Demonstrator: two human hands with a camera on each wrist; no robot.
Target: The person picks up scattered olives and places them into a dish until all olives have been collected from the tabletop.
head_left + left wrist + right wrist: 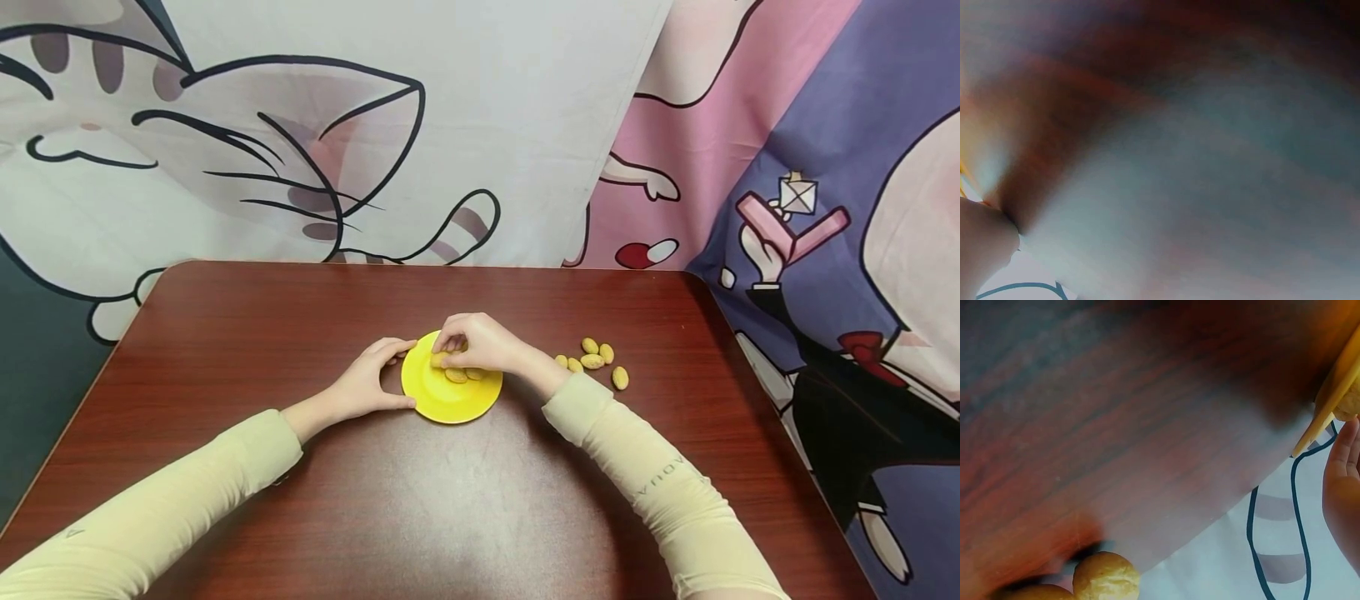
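Note:
A round yellow plate [447,406] lies on the table, with small yellow, potato-like ovals [455,376] on it. My left hand [365,383] holds the plate's left rim, the thumb at the near side and the fingers at the far side. Above the plate, my right hand [480,342] pinches one oval [438,360] between thumb and fingertips. Part of the ovals on the plate is hidden under the right hand. In the right wrist view, that hand [1344,481] shows at the right edge, beside the plate's rim [1329,415].
Several more ovals [592,362] lie on the brown wooden table [300,325] to the right of the plate, some partly behind the right wrist. One oval [1105,577] appears close up in the right wrist view. Cartoon-printed cloth [525,150] hangs behind the table.

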